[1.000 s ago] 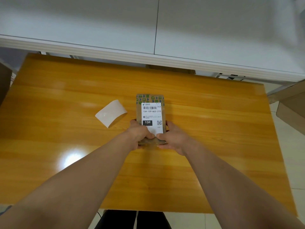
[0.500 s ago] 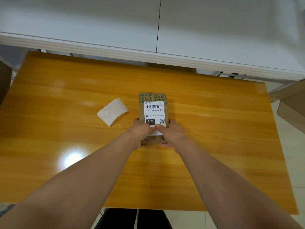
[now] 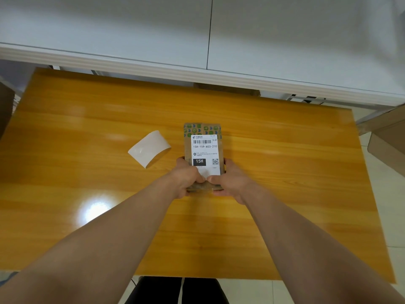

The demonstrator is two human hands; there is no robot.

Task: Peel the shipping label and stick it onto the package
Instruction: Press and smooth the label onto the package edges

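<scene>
- Package (image 3: 202, 129): a small flat brown cardboard parcel with green-patterned tape across its far end. It lies flat on the orange wooden table (image 3: 87, 132), about mid-table, long axis running near to far.
- Label (image 3: 205, 150): white, printed with a barcode, "15H-159-A03-210", a black "15H" block and a QR code. It sits on the package's top face, roughly square to the edges. The far part looks flat; the near edge is under the thumbs, so I cannot tell whether it is fully stuck down.
- Left hand (image 3: 188, 177): grasps the package's near-left side, fingers curled round the edge, thumb pressing the label's near edge.
- Right hand (image 3: 229, 179): grasps the near-right side the same way, thumb on the label beside the left thumb.
- Backing paper (image 3: 149, 149): a blank white sheet, curled, lying on the table left of the package and apart from it.
- Judgement, step: peeling appears done; sticking is at the press-down stage.
- Judgement, handling: the package is probably light and stiff, so it should take thumb pressure without buckling. The table is glossy, so it may slide unless held by its long sides, as now.
- Judgement, label: thin and adhesive, and likely to crease or trap bubbles. Best rubbed outward from the stuck area, not lifted again.
</scene>
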